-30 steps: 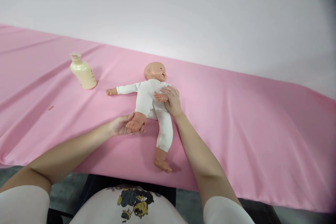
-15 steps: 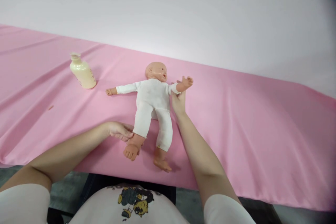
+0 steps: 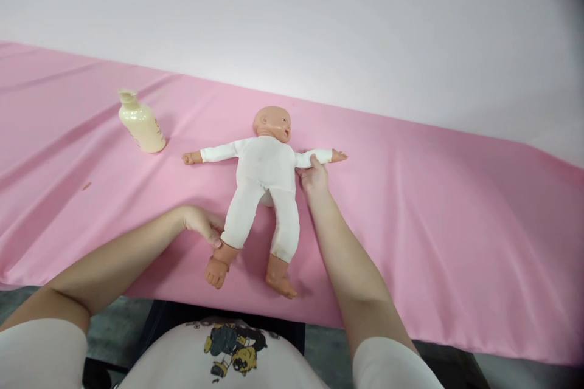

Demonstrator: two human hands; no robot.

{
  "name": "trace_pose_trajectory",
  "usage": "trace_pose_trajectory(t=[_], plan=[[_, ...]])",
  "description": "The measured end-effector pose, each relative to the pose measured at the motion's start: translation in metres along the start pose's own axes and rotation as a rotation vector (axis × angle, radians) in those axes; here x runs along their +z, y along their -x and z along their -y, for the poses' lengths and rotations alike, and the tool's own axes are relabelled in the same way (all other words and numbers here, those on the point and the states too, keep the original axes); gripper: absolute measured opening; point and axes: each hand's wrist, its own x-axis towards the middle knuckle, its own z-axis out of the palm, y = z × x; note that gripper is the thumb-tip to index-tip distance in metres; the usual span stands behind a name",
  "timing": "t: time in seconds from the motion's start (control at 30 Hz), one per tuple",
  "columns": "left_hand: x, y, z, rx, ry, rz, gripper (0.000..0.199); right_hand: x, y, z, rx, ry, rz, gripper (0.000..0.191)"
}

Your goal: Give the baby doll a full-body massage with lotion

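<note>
A bald baby doll (image 3: pixel 267 164) in a white suit lies on its back on the pink cloth, head away from me and arms spread wide. My left hand (image 3: pixel 204 225) is closed on the doll's leg at the left, just above the bare foot; some fingers are hidden under the leg. My right hand (image 3: pixel 314 175) grips the doll's arm at the right, thumb on top of the white sleeve and fingers partly hidden beneath. The doll's other leg lies on the cloth, untouched.
A cream pump bottle (image 3: pixel 143 127) stands at the left, beyond the doll's left-side hand. The pink cloth (image 3: pixel 447 231) has folds and a small brownish mark (image 3: pixel 86 186). A white wall (image 3: pixel 292 24) rises behind the table.
The doll's arm at the right has gone from raised and bent to stretched out sideways and lower. The leg in my left hand has moved slightly left and toward me.
</note>
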Motion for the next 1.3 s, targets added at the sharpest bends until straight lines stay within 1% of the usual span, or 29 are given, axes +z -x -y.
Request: trace_pose_trajectory(t=[0.1,0.17,0.23,0.33,0.4,0.47,0.5,0.57,0.63,0.7,0.87,0.97,1.03,1.07,1.13,1.23,1.3], plan=[[0.0,0.001,0.0,0.053,0.052,-0.066,0.056,0.012,0.007,0.004,-0.142,0.054,-0.012,0.044],[0.001,0.0,0.0,0.09,0.1,-0.119,0.06,0.02,0.012,0.007,-0.25,0.137,0.025,0.049],[0.002,-0.002,0.002,0.149,0.138,-0.174,0.064,0.028,0.018,0.011,-0.343,0.256,0.109,0.052],[0.001,-0.005,0.007,0.252,0.199,-0.267,0.067,0.037,0.03,0.018,-0.431,0.478,0.279,0.053],[-0.002,-0.006,0.012,0.309,0.257,-0.307,0.064,0.042,0.038,0.022,-0.534,0.663,0.388,0.046],[-0.006,-0.007,0.017,0.341,0.315,-0.311,0.06,0.047,0.046,0.025,-0.676,0.866,0.493,0.037],[-0.008,-0.008,0.019,0.355,0.338,-0.315,0.059,0.049,0.048,0.026,-0.736,0.959,0.541,0.036],[-0.012,-0.008,0.023,0.385,0.379,-0.339,0.057,0.051,0.052,0.025,-0.812,1.102,0.605,0.042],[-0.014,-0.008,0.027,0.41,0.412,-0.369,0.055,0.052,0.054,0.023,-0.846,1.181,0.621,0.05],[-0.017,-0.007,0.031,0.418,0.421,-0.386,0.054,0.051,0.054,0.021,-0.863,1.214,0.625,0.053],[-0.02,-0.006,0.036,0.406,0.386,-0.408,0.054,0.05,0.054,0.017,-0.858,1.217,0.607,0.053],[-0.018,-0.006,0.033,0.392,0.387,-0.416,0.053,0.051,0.053,0.019,-0.827,1.16,0.625,0.052],[-0.016,-0.005,0.028,0.385,0.371,-0.394,0.054,0.051,0.053,0.021,-0.789,1.081,0.613,0.047],[-0.014,-0.004,0.025,0.369,0.354,-0.369,0.055,0.05,0.053,0.021,-0.76,1.025,0.582,0.043],[-0.012,0.0,0.018,0.314,0.299,-0.304,0.059,0.048,0.051,0.022,-0.66,0.88,0.479,0.039],[-0.008,0.007,0.006,0.207,0.145,-0.196,0.061,0.043,0.043,0.021,-0.477,0.614,0.303,0.048],[-0.007,0.01,0.0,0.123,0.035,-0.113,0.058,0.036,0.034,0.019,-0.391,0.439,0.189,0.047]])
